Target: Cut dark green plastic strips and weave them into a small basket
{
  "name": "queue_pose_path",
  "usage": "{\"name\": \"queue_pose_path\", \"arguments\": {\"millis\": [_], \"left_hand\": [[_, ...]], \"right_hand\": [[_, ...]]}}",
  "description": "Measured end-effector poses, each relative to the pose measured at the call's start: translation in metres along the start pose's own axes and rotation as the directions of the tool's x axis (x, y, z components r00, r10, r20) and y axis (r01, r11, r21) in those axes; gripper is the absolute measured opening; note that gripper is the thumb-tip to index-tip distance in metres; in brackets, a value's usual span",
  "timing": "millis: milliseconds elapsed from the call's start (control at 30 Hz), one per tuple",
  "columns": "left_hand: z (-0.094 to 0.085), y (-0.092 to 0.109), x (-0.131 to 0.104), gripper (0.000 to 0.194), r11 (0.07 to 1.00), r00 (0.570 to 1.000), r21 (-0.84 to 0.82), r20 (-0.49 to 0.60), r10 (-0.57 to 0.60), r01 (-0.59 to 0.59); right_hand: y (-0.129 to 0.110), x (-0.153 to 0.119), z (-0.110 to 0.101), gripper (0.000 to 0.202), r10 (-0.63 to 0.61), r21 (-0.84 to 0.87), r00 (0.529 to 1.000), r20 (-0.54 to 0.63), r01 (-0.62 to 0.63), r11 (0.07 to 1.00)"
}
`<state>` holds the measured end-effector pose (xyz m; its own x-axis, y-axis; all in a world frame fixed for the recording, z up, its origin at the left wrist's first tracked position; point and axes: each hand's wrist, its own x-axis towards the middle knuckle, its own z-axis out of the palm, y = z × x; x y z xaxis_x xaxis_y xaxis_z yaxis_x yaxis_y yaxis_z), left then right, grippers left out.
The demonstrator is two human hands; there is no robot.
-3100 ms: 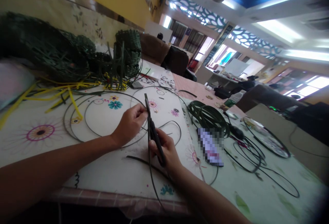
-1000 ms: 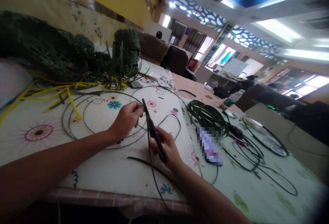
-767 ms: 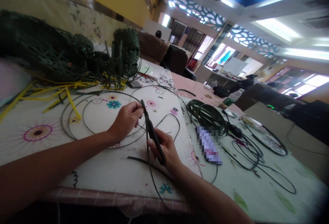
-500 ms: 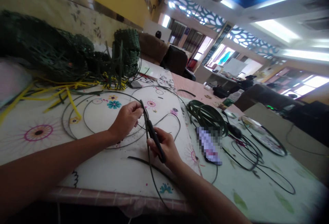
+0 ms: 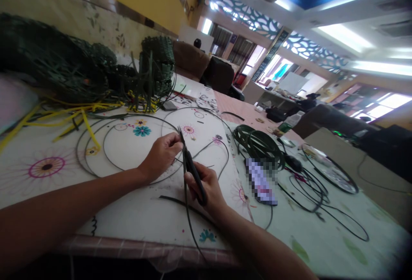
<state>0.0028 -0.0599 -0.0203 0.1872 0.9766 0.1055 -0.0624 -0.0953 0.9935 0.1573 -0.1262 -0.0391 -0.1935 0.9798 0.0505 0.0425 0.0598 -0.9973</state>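
Black-handled scissors (image 5: 195,175) are gripped in my right hand (image 5: 210,188), blades pointing away from me. Their tips show slightly parted beside the fingers of my left hand (image 5: 161,155). That hand is closed in a pinch on a thin dark green strip (image 5: 189,222), which runs down past the scissors and over the table's front edge. Exactly where the blades meet the strip is too small to make out. Thin strips lie in wide loops (image 5: 106,160) on the flower-printed tabletop around my left hand. Another dark strip (image 5: 170,198) lies below my hands.
Dark green woven baskets (image 5: 157,63) stand at the back left beside yellow strips (image 5: 86,127). To the right lie a coil of green strip (image 5: 257,143), a blurred purple item (image 5: 262,183) and loose thin loops (image 5: 305,200). A plastic bottle (image 5: 292,121) stands farther back.
My left hand has shifted slightly right and down, toward the scissors. The scissor tips now show a little apart. My right hand has barely moved.
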Motion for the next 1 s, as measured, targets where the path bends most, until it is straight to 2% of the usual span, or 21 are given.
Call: {"name": "queue_pose_path", "arguments": {"millis": [267,467,700,867,1000], "left_hand": [[0.001,0.004,-0.003,0.015,0.994,0.997,0.082,-0.007,0.07,-0.07],[0.004,-0.001,-0.005,0.015,0.99,0.994,0.097,0.042,0.096,-0.1],[0.005,-0.003,-0.004,0.013,0.992,0.996,0.095,0.037,0.075,-0.079],[0.004,-0.004,-0.004,0.014,0.998,0.999,0.044,0.028,0.033,-0.034],[0.003,0.005,-0.003,0.012,0.999,1.0,-0.044,-0.011,0.011,-0.011]], "right_hand": [[0.003,0.002,-0.001,0.054,0.049,0.089,0.999,-0.015,-0.048,0.995],[0.006,0.002,0.002,0.042,0.005,0.154,1.0,-0.022,-0.002,0.988],[0.003,0.001,0.001,0.042,-0.013,0.091,1.0,-0.015,0.014,0.996],[0.003,0.003,0.0,0.043,0.047,0.094,0.998,-0.039,-0.043,0.995],[0.001,0.01,-0.008,0.051,0.083,0.03,0.994,-0.072,-0.081,0.996]]}}
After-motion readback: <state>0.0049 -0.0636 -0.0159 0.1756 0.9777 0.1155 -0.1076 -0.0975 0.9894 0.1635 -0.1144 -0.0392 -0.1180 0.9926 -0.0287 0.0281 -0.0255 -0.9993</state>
